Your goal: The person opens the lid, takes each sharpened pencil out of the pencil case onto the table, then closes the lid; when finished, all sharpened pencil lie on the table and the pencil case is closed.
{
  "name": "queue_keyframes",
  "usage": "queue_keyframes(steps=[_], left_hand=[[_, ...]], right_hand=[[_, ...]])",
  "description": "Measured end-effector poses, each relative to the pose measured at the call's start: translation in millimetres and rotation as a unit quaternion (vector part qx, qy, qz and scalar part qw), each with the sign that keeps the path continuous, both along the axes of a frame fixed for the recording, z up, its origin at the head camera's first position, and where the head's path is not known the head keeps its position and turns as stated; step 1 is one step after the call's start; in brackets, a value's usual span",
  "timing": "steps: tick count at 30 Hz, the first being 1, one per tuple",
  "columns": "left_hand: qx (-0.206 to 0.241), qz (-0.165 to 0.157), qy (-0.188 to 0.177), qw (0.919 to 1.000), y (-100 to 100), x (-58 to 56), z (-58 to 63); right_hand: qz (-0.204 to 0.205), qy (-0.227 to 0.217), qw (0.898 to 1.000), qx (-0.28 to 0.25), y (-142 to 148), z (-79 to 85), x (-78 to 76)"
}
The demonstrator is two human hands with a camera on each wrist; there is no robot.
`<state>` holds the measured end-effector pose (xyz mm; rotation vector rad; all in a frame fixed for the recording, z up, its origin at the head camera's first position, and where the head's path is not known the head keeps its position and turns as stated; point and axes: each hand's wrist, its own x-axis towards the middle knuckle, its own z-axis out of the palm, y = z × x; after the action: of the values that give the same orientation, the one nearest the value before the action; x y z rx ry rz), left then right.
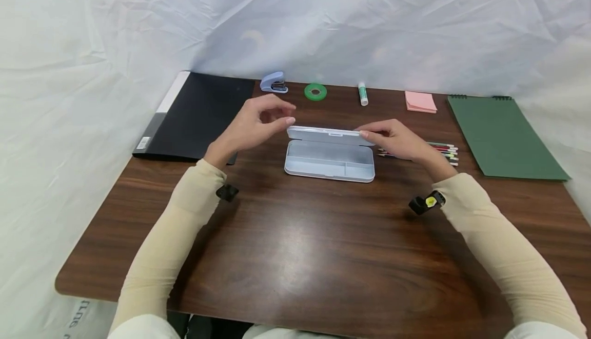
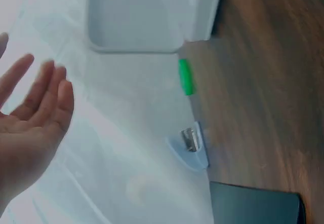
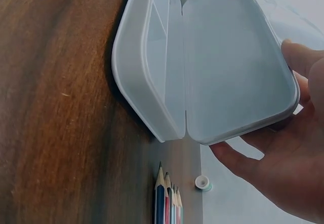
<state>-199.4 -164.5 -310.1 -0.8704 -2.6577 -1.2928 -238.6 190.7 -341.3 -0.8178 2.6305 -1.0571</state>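
Note:
A light grey-white pencil case lies open on the table, its lid raised on the far side. Inside, low dividers part it into compartments, which hold nothing visible. My right hand grips the lid's right end; in the right wrist view the thumb lies on one side of the lid and fingers behind it. Off the lid's left corner is my left hand, fingers loosely bent. The left wrist view shows that hand apart from the case, holding nothing. Several pencils lie beside the case, partly hidden by my right hand.
Along the back stand a blue stapler, green tape roll, glue stick and pink sticky notes. A black folder lies at left, a green spiral notebook at right. White sheeting hangs behind the table.

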Motion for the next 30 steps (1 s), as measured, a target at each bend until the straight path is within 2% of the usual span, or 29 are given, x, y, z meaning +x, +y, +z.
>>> queue_keyframes(steps=[3, 5, 7, 11, 17, 23, 30], left_hand=[[-0.072, -0.002, -0.029, 0.997, 9, -7.3, -6.5], [-0.13, -0.016, -0.062, 0.9894, 14, -12.1, -11.6], [-0.163, -0.03, -0.089, 0.9821, 18, -16.1, -16.8], [-0.174, -0.058, -0.113, 0.9765, 23, -19.2, -26.1], [-0.198, -0.09, -0.118, 0.969, 28, -17.0, -38.7], [-0.224, -0.089, -0.131, 0.9618, 34, -13.2, -45.6], [-0.259, -0.074, -0.133, 0.9536, 42, -12.7, -44.8]], right_hand=[[0.004, -0.01, 1.0, -0.006, 2, -2.9, 0.7], [0.005, -0.023, 1.0, -0.009, 1, -4.6, 2.3], [0.006, -0.036, 0.999, -0.009, 1, -5.5, 4.4], [0.018, -0.033, 0.999, 0.002, 0, -7.0, 8.1], [0.053, 0.017, 0.998, 0.018, 2, -14.1, 13.7], [0.097, 0.05, 0.993, 0.044, -2, -21.2, 19.4], [0.116, 0.07, 0.988, 0.077, -5, -24.9, 22.4]])
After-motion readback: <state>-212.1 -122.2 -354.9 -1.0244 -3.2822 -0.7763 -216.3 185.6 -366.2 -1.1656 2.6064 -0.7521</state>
